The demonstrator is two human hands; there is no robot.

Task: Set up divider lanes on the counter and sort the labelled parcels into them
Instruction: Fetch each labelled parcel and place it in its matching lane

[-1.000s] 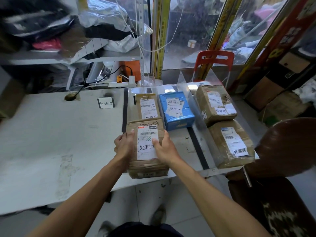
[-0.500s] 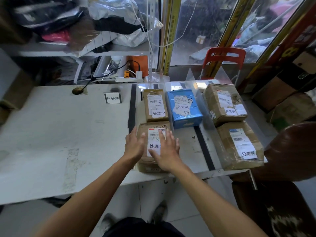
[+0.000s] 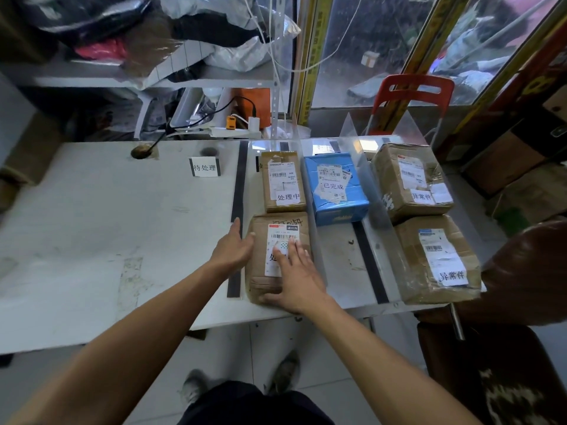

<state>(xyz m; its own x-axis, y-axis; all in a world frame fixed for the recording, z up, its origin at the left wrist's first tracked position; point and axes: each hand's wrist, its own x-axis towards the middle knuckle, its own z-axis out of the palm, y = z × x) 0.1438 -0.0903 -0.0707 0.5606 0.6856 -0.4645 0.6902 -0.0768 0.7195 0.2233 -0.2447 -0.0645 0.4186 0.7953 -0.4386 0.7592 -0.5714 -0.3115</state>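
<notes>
The counter (image 3: 92,240) is pale grey-white, crossed by black tape strips (image 3: 237,182). Three brown cardboard parcels (image 3: 411,179) and a brown padded parcel (image 3: 264,259) carry white labels; one parcel (image 3: 336,191) is bright blue. The chair back (image 3: 414,87) is red, the plug (image 3: 230,122) orange.

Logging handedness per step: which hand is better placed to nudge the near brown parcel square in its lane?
Probably left. The left hand rests open against the near brown parcel's outer side, by the dark strip; the right hand lies flat on top.
</notes>
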